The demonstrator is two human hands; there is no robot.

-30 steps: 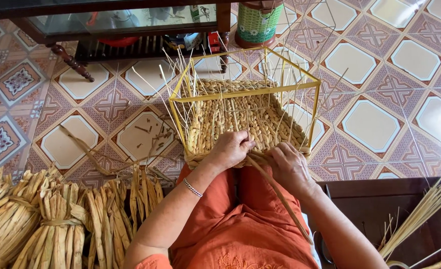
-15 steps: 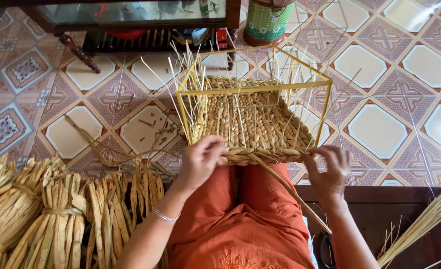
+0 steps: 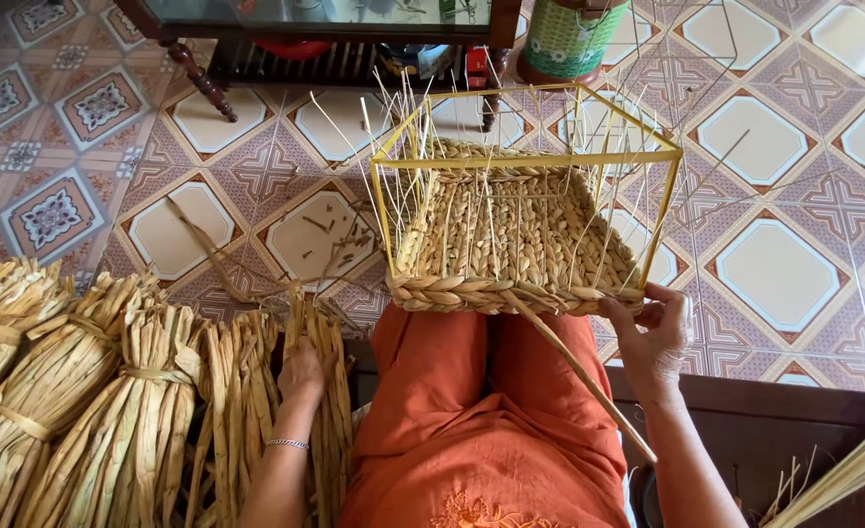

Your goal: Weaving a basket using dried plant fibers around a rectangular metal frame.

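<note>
1 half-woven basket [image 3: 510, 244] w/ 1 yellow frame [image 3: 525, 156]; approx 5 straw bundles [image 3: 90, 391]; 1 green bin [image 3: 569, 39].

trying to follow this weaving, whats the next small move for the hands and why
Probably pull one dried strand from the bundles and bring it up to the basket. The left hand rests on those bundles, while the right hand steadies the basket's braided front edge, where one loose strand trails off.
</note>
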